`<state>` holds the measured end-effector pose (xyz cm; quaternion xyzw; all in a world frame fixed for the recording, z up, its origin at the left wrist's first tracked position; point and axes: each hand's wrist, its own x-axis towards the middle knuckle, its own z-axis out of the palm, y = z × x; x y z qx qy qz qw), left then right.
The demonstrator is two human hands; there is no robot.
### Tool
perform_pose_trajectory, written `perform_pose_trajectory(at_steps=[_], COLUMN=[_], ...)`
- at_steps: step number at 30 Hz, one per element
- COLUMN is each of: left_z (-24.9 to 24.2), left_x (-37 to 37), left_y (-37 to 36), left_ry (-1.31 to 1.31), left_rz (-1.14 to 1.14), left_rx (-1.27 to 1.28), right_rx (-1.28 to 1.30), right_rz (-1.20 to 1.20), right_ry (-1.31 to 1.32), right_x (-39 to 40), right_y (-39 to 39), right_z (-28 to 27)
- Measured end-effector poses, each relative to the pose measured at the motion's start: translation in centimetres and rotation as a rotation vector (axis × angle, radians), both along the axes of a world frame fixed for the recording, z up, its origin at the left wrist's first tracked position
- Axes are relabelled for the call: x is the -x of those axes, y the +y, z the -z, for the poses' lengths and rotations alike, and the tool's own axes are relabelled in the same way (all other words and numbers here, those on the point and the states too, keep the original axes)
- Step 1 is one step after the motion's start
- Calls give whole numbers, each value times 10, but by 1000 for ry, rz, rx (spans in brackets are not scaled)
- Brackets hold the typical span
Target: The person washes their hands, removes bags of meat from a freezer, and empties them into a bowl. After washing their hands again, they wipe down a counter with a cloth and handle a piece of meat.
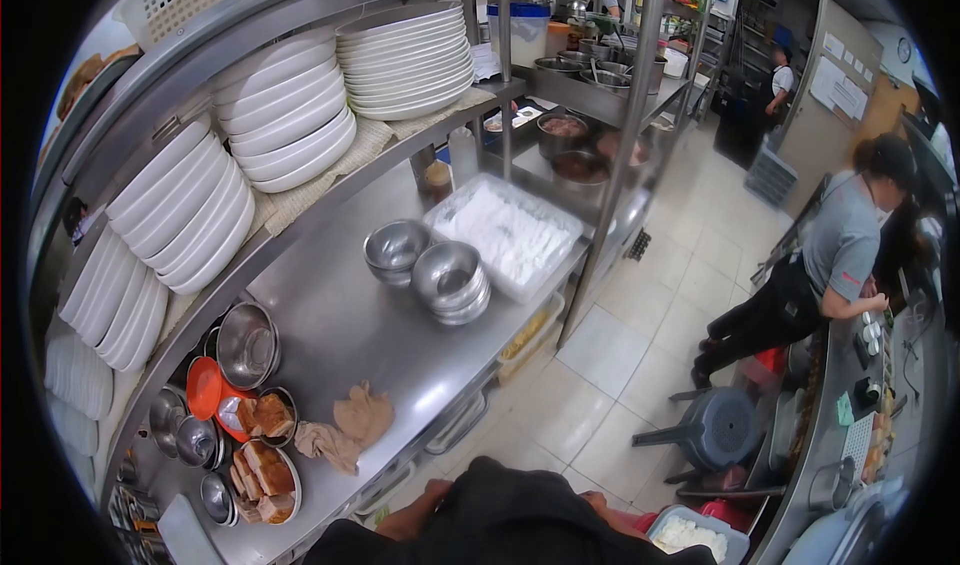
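Observation:
My left hand (432, 492) is low in the view, close against my dark clothing and beside the steel counter's front edge; its fingers are hidden. On the other side of my body, my right hand (597, 503) shows only in part, near a tub of white food (690, 538). Neither hand visibly touches anything on the counter (400, 365). A crumpled tan cloth (352, 425) lies on the counter nearest my left hand. Left of it stand a bowl of browned, sliced chunks of food (265, 480) and a smaller bowl with similar pieces (265, 415).
Stacked metal bowls (450, 280) stand beside a white tub of white powder (510, 230). White plates (405, 65) and bowls (285, 115) line the shelf above. Across the tiled aisle, a person in grey (850, 235) works at another counter, near a blue-grey stool (720, 430).

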<state>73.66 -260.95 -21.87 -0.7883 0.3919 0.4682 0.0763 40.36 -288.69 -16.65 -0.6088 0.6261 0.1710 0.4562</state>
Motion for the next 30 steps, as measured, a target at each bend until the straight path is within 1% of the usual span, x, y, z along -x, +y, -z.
perform_pose_trajectory(at_steps=[4,7,10,12,14,15,16,17,18,19,21,23,24,26,27,28,30], left_z=[-4,-12,-37,-94,-125,-162,-211,-260,-313,-366,-453,-531,-572,-614,-623,-632,-640], left_x=[0,-2,-3,-5,-22,-27,-30,-37,-43,-47,-48,-38,-23,15,43,54,64], left_y=[-1,-5,-25,-64,-96,-116,-137,-159,-176,-187,-198,-205,-198,-198,-212,-214,-217], left_ry=[-40,15,31,220,420,549,677,701,829,899,1156,1559,1549,1623,1695,1737,1779], left_rz=[74,68,-97,-857,-836,-902,-968,-894,-862,-800,-456,-51,-8,147,277,374,456], left_rx=[17,12,244,148,249,445,647,777,922,1009,1409,1609,1679,1899,2051,2051,2020], right_rx=[-14,-33,-18,-7,-23,-31,-18,-5,8,24,57,29,13,3,0,1,3], right_rz=[33,30,32,54,21,7,7,1,-6,-35,-91,-49,-26,-8,-6,-8,-8], right_ry=[9,16,40,31,28,28,19,10,1,-8,-27,-28,-28,-47,-53,-63,-83], right_x=[2,-2,-2,1,2,3,5,5,5,8,6,17,24,35,37,38,41], right_y=[2,2,0,4,0,0,0,0,0,0,-4,-7,-6,-1,-1,-1,-1], right_z=[2,-9,-7,2,5,5,7,10,14,21,23,73,99,121,124,124,119])
